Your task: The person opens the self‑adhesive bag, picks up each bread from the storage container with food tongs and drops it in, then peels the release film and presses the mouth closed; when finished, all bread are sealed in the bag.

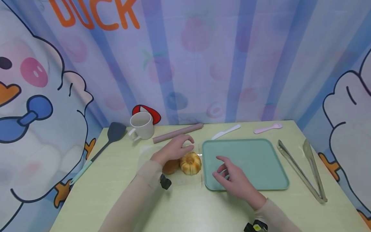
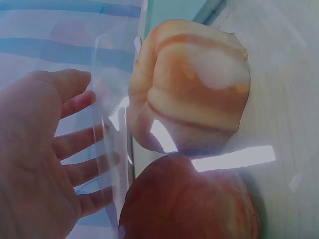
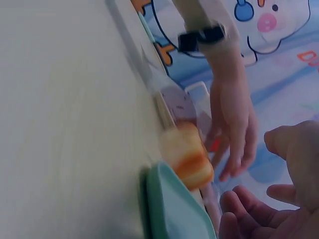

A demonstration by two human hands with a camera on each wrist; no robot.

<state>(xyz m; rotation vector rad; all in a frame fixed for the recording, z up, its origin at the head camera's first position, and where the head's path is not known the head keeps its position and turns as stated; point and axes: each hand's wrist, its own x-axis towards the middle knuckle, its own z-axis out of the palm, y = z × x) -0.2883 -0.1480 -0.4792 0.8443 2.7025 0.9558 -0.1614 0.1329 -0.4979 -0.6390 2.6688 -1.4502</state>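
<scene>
My left hand is over two bread rolls, its fingers loosely bent and apart. One roll is golden and ridged, the pumpkin-shaped bun; the other, a smooth brown bun, is partly hidden under my left wrist. In the left wrist view, clear plastic with bright reflections covers the buns, and my fingertips show through its edge. My right hand, fingers relaxed and holding nothing, hovers above the left part of a green tray.
Behind stand a white mug, a mauve rod, a white knife and a pink spoon. A dark-headed spatula lies at left. Metal tongs lie right of the tray. A printed curtain surrounds the table.
</scene>
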